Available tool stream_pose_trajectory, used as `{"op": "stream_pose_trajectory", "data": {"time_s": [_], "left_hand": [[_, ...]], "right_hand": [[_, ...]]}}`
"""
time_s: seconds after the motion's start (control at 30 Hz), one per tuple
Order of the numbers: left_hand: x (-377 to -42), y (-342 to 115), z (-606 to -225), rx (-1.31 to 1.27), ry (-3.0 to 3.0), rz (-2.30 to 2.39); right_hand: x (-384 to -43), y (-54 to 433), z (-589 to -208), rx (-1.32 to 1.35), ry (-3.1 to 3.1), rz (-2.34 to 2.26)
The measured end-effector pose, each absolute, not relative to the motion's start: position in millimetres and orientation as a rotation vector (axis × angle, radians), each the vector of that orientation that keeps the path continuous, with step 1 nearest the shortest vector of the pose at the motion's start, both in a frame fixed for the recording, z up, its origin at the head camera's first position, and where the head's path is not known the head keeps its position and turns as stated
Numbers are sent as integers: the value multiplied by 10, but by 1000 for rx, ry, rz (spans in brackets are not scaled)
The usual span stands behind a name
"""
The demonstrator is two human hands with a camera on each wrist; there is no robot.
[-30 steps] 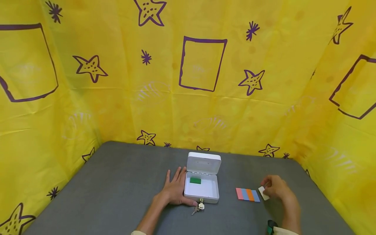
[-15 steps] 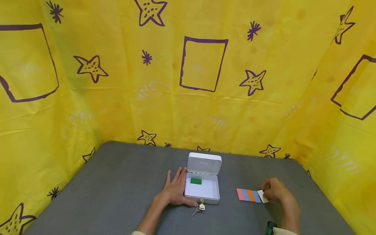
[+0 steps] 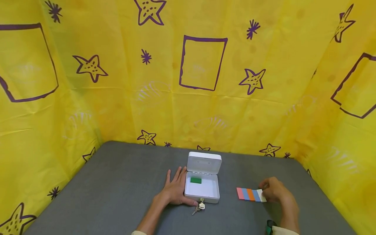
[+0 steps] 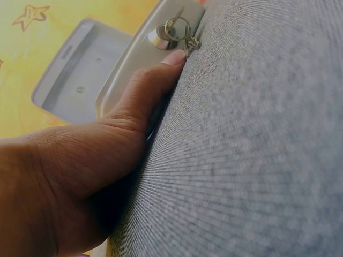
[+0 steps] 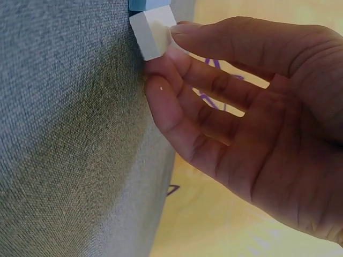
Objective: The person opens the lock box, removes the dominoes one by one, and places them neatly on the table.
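Observation:
A small white cash box [image 3: 211, 199] stands on the table with its lid [image 3: 204, 163] raised and a green block [image 3: 195, 180] lying inside. My left hand [image 3: 174, 192] rests against the box's left side, fingers spread straight, thumb along the front. Keys [image 3: 198, 209] hang from the lock [image 4: 162, 37], close by the thumb tip. To the right, my right hand [image 3: 276, 191] pinches a white block [image 5: 153, 32] between thumb and fingers. That block sits at the right end of a row of pink [image 3: 240, 193], blue [image 3: 245, 194], orange [image 3: 251, 195] and blue [image 3: 256, 195] blocks.
The grey table [image 3: 126, 182] spreads around the box and the row. Yellow cloth [image 3: 164, 107] printed with purple stars and frames closes off the back and both sides.
My right hand has moved the white block left and straightened it, closing the gap to the end of the row. My left hand has stayed at the box.

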State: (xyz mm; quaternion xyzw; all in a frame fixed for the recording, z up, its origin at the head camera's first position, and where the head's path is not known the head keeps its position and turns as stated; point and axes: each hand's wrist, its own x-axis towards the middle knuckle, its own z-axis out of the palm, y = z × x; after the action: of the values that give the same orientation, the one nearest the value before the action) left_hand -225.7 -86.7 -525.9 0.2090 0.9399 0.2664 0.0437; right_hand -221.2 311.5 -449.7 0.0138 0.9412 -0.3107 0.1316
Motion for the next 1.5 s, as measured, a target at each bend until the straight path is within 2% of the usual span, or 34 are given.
{"op": "stream_pose_trajectory", "data": {"time_s": [0.73, 1.0, 1.5], "left_hand": [[-2185, -821, -5073, 575, 2869, 726], [-2226, -838, -5167, 580, 2862, 783], [-2182, -824, -5093, 567, 2874, 754]], "right_hand": [[-2210, 3101, -4456, -63, 2762, -862], [-2238, 3080, -4434, -99, 2814, -816], [-2258, 2889, -4244, -377, 2914, -819]]}}
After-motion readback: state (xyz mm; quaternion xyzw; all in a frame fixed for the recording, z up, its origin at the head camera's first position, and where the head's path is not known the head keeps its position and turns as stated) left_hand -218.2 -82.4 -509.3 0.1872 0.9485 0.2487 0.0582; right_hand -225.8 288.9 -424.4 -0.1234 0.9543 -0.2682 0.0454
